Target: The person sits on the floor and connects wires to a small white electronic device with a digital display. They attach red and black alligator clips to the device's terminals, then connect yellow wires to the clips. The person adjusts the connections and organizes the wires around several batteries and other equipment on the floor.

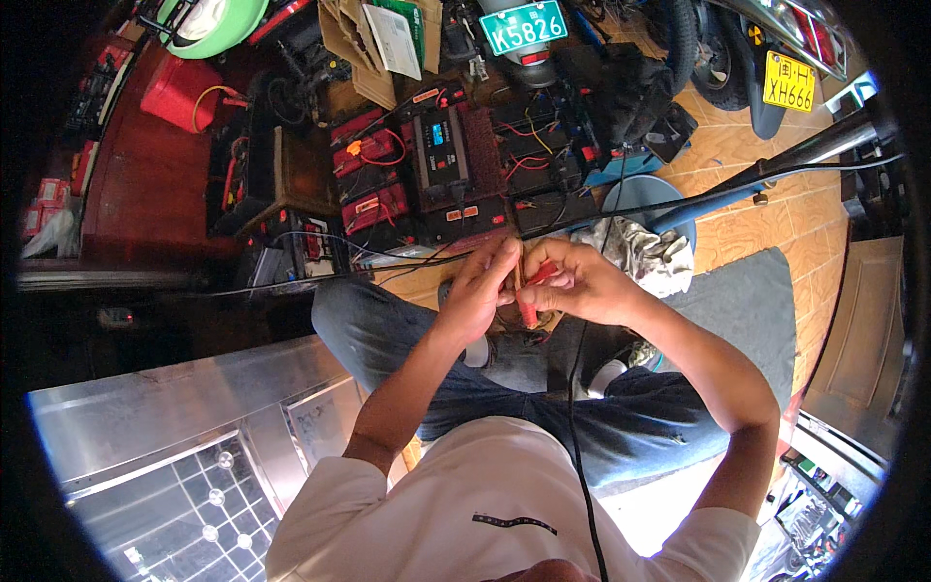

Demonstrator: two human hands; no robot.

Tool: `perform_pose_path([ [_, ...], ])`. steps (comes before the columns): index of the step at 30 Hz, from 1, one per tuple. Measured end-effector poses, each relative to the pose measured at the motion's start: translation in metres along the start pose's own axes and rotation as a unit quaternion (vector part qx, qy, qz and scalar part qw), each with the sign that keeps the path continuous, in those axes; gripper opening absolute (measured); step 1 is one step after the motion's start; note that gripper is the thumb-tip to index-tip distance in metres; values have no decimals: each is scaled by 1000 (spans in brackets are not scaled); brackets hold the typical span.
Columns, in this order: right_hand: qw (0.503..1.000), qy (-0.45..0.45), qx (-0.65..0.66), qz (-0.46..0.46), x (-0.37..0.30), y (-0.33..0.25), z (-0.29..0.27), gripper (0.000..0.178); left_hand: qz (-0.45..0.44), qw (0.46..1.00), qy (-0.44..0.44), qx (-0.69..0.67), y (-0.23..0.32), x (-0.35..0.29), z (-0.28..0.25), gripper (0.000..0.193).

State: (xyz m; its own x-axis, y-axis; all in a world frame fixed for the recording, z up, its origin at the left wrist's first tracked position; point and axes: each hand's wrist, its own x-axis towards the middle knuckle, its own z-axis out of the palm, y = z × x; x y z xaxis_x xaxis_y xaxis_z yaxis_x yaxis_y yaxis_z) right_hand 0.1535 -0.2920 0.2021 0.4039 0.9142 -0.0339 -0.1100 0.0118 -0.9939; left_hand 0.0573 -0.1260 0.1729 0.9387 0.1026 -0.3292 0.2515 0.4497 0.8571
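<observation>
Both hands meet above my lap, close together. My right hand (587,286) is closed, with thumb and fingers pinched round a small red piece (529,312). Its exact kind is too small and covered to tell; it may be two red parts. Close beside it, my left hand (480,291) has its fingers bent around something thin that is mostly hidden. Beyond my hands stand several dark batteries (529,165) with red and yellow wires, and a black box with a lit blue display (438,136).
A blue-grey bucket (635,191) with a stained cloth (655,257) stands to the right. A long dark pole (713,191) crosses the view. Scooters with a teal plate (524,27) and a yellow plate (787,81) stand behind. A grey mat (737,330) covers floor at right.
</observation>
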Motion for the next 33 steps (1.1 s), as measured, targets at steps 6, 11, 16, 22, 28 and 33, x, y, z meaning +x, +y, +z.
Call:
perform_pose_path([
  [6, 947, 27, -275, -165, 1, -13, -3, 18, 20, 999, -21, 42, 5, 3, -4, 31],
  [11, 912, 21, -362, -194, -3, -17, 0, 19, 26, 998, -28, 55, 4, 2, -6, 32],
  [16, 903, 39, -385, -188, -7, -14, 4, 20, 102, 981, 23, 166, -2, 4, -4, 32],
  [22, 906, 34, -386, -172, -10, -11, 4, 19, 145, 961, 59, 226, -4, 2, -1, 31],
  [28, 946, 89, -297, -92, -15, -7, 4, 24, 90, 992, 70, 48, 0, 7, 5, 30],
  [33, 982, 162, -96, 2, -13, 14, 11, 54, 51, 988, 129, -62, 3, 11, 9, 31],
])
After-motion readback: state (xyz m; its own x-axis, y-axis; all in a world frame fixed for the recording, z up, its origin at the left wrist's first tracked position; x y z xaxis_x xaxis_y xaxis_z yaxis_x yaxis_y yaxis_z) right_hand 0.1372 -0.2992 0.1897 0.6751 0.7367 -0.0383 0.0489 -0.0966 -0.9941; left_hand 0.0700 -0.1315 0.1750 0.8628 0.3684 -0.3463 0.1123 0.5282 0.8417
